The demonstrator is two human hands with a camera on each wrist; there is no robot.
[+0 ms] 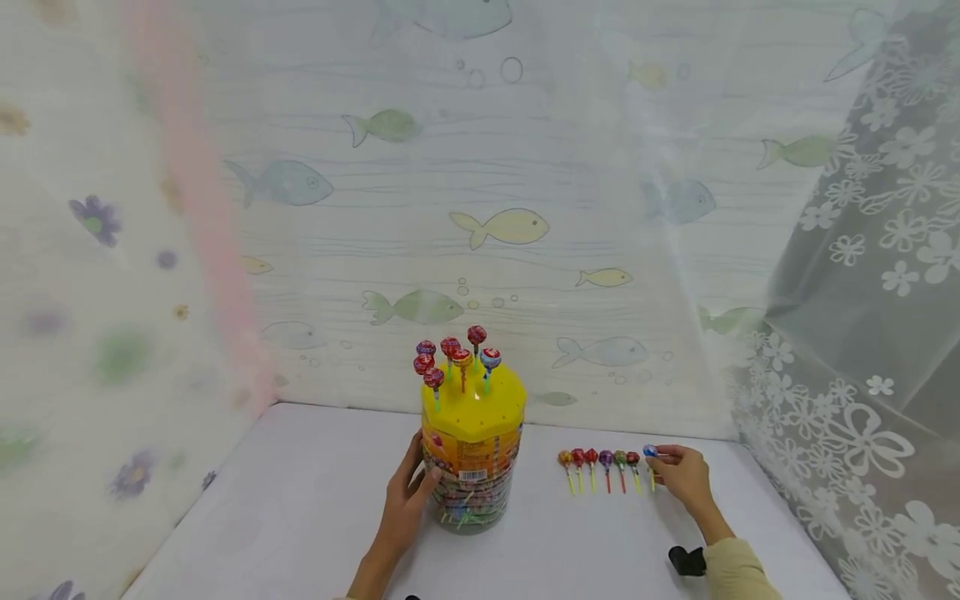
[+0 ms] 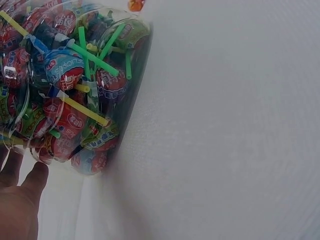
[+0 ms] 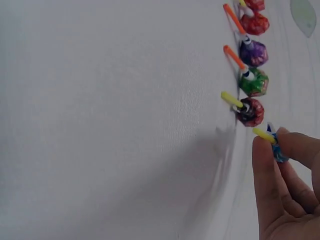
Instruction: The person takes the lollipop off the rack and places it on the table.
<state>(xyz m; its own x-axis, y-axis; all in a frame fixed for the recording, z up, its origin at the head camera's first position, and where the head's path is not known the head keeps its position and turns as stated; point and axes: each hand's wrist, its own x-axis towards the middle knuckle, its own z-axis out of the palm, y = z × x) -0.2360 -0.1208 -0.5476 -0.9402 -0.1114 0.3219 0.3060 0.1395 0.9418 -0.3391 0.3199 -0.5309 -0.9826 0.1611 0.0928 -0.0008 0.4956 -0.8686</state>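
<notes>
Six wrapped lollipops [image 1: 606, 457] are lying in a row on the white tabletop [image 1: 570, 550], at three o'clock from the clear jar [image 1: 472, 493]. Just beyond the row's three-o'clock end, my right hand [image 1: 684, 477] is pinching a blue lollipop [image 1: 650, 451], its grip narrowed to thumb and fingers around the yellow-sticked sweet. My left hand [image 1: 405, 500] is cupping the jar at nine o'clock, thumb and fingers parted around its wall. Seven more lollipops [image 1: 462, 359] are standing in the yellow lid [image 1: 480, 417], heads showing between ten and one o'clock.

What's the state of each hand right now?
Left hand: holding the yellow-lidded, round clear plastic jar.
Right hand: pinching the round blue-wrapped lollipop with yellow stick.
</notes>
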